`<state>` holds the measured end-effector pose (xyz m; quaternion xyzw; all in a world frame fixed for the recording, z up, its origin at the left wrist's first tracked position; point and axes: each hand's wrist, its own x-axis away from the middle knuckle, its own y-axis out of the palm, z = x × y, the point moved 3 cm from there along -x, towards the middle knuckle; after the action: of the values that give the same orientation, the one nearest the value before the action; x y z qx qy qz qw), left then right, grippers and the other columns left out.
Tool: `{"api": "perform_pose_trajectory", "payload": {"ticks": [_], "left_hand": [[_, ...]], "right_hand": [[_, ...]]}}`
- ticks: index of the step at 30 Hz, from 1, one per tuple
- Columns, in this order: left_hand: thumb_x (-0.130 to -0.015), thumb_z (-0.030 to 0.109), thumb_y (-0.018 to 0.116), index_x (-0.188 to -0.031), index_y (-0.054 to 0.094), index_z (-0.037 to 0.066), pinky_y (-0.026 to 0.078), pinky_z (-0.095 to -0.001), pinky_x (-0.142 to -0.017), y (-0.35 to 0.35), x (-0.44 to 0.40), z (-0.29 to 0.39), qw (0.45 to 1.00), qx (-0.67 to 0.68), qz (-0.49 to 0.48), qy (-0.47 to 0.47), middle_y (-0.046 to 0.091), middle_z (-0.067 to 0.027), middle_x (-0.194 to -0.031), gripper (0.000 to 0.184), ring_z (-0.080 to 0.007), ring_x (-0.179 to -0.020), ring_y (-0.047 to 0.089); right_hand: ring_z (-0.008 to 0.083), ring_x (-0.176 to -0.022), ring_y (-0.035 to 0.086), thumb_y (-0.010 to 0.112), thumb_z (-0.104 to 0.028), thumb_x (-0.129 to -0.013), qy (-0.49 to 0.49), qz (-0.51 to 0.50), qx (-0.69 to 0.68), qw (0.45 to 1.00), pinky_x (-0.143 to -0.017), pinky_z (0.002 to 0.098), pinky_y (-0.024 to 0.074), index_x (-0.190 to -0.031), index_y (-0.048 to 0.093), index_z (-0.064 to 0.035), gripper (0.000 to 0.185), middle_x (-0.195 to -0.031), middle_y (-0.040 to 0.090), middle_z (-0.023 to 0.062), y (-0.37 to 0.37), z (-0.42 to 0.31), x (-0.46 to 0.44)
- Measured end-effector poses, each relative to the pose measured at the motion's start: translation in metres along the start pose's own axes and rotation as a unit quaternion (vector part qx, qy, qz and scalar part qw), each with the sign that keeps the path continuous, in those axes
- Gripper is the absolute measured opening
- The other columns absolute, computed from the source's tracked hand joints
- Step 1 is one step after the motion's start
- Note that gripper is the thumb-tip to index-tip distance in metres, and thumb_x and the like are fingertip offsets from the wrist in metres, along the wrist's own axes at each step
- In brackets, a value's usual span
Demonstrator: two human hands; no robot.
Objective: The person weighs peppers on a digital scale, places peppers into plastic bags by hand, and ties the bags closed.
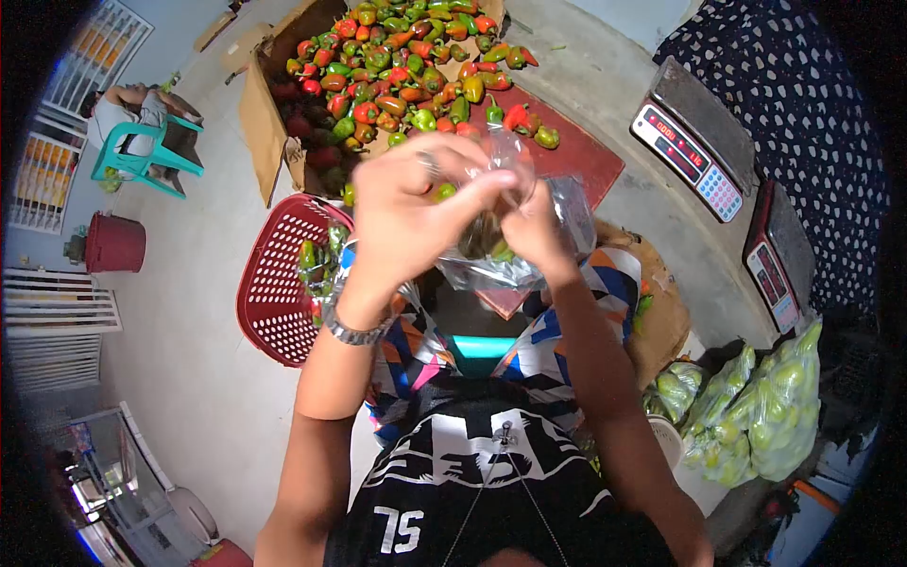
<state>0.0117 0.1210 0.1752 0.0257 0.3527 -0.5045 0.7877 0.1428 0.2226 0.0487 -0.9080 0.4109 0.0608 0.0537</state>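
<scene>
Above my lap, both hands grip the twisted top of a transparent plastic bag with green peppers inside. My left hand, a metal watch on its wrist, is closed with thumb and fingers at the bag's neck; it is slightly blurred. My right hand is closed around the same neck from the other side. Fingers and film overlap there, so the exact grip is partly hidden. Just beyond lies a large heap of red and green peppers on cardboard and a dark red board.
A red perforated basket holding bagged peppers stands at left. Two digital scales sit at right, with bags of green produce below them. A person sits on a green chair at far left, near a red bucket.
</scene>
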Motion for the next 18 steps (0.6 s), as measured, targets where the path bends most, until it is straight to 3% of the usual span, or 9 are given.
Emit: {"api": "perform_pose_trajectory", "payload": {"ticks": [1,2,3,6,9,13,14,16,18], "left_hand": [[-0.082,0.001,0.083,-0.094,0.074,0.001,0.056,-0.0306,-0.084,-0.008,-0.001,-0.002,0.999,0.035,0.028,0.007,0.075,-0.0089,-0.102,0.016,-0.0157,-0.093,0.07],[-0.076,0.004,0.088,-0.121,0.068,0.001,0.057,-0.032,-0.086,-0.015,0.006,-0.003,0.974,0.161,0.082,-0.137,0.071,-0.008,-0.115,0.049,-0.0162,-0.099,0.067],[-0.072,0.009,0.093,-0.138,0.056,0.002,0.056,-0.0322,-0.092,-0.026,0.007,-0.014,0.98,0.14,0.083,-0.113,0.063,-0.0089,-0.131,0.076,-0.0152,-0.106,0.064],[-0.065,0.02,0.099,-0.149,0.044,0.0,0.048,-0.0385,-0.108,-0.013,0.028,-0.059,0.977,0.072,-0.141,-0.146,0.055,-0.012,-0.142,0.102,-0.0214,-0.125,0.059],[-0.069,0.02,0.098,-0.137,0.055,0.001,0.048,-0.0374,-0.105,0.034,0.051,-0.081,0.898,0.203,-0.292,-0.258,0.065,-0.0061,-0.129,0.083,-0.0167,-0.12,0.06],[-0.077,0.018,0.093,-0.132,0.059,0.003,0.051,-0.0325,-0.094,0.059,0.076,-0.095,0.882,0.224,-0.259,-0.322,0.068,-0.0023,-0.12,0.067,-0.0127,-0.107,0.062],[-0.079,0.02,0.092,-0.13,0.06,0.003,0.051,-0.0314,-0.092,0.061,0.079,-0.097,0.887,0.233,-0.252,-0.31,0.068,-0.0019,-0.118,0.062,-0.0119,-0.105,0.062],[-0.082,0.025,0.091,-0.122,0.064,0.003,0.05,-0.029,-0.089,0.063,0.085,-0.099,0.899,0.276,-0.208,-0.271,0.067,-0.0011,-0.114,0.053,-0.0102,-0.103,0.061],[-0.092,0.028,0.081,-0.118,0.067,0.004,0.048,-0.0285,-0.089,0.058,0.093,-0.102,0.842,0.418,-0.181,-0.291,0.066,-0.0002,-0.112,0.038,-0.0095,-0.101,0.06]], "right_hand": [[0.0151,-0.105,0.066,0.066,-0.006,-0.094,0.005,-0.003,-0.051,0.999,-0.092,0.0298,0.0519,-0.117,0.069,-0.0033,0.024,-0.109,0.072,0.0047,-0.002,-0.014,-0.004],[0.0135,-0.105,0.066,0.063,-0.006,-0.097,0.011,-0.006,-0.101,0.995,-0.091,0.0284,0.0516,-0.121,0.068,-0.0033,0.025,-0.111,0.071,0.0038,-0.004,-0.025,-0.007],[0.0123,-0.104,0.065,0.06,-0.006,-0.098,0.016,-0.028,-0.136,0.99,-0.091,0.028,0.0515,-0.123,0.067,-0.0034,0.026,-0.111,0.07,0.0028,-0.005,-0.033,-0.008],[0.0079,-0.099,0.062,0.057,-0.007,-0.102,0.023,-0.16,-0.24,0.957,-0.087,0.0265,0.0515,-0.131,0.062,-0.0047,0.03,-0.111,0.067,-0.0002,-0.01,-0.022,-0.013],[0.0081,-0.09,0.058,0.057,-0.011,-0.105,0.046,-0.113,-0.277,0.953,-0.081,0.0267,0.049,-0.128,0.06,-0.0048,0.023,-0.1,0.062,-0.0009,0.022,-0.044,-0.003],[0.0076,-0.08,0.052,0.057,-0.013,-0.107,0.088,-0.115,-0.161,0.976,-0.071,0.0266,0.0448,-0.117,0.059,-0.0049,0.013,-0.089,0.056,-0.0029,0.019,-0.053,-0.012],[0.007,-0.073,0.047,0.054,-0.021,-0.11,0.084,-0.109,-0.182,0.974,-0.066,0.0261,0.0412,-0.101,0.056,-0.0065,0.017,-0.082,0.051,-0.0035,0.016,-0.054,-0.016],[0.0069,-0.076,0.05,0.054,-0.028,-0.108,0.098,-0.141,-0.203,0.964,-0.069,0.0266,0.043,-0.099,0.057,-0.0076,0.023,-0.084,0.054,-0.0022,0.001,-0.049,-0.021],[0.0087,-0.073,0.047,0.048,-0.038,-0.109,0.093,-0.166,-0.198,0.962,-0.066,0.0275,0.0395,-0.089,0.051,-0.0104,0.035,-0.081,0.051,-0.0009,-0.004,-0.058,-0.023]]}}
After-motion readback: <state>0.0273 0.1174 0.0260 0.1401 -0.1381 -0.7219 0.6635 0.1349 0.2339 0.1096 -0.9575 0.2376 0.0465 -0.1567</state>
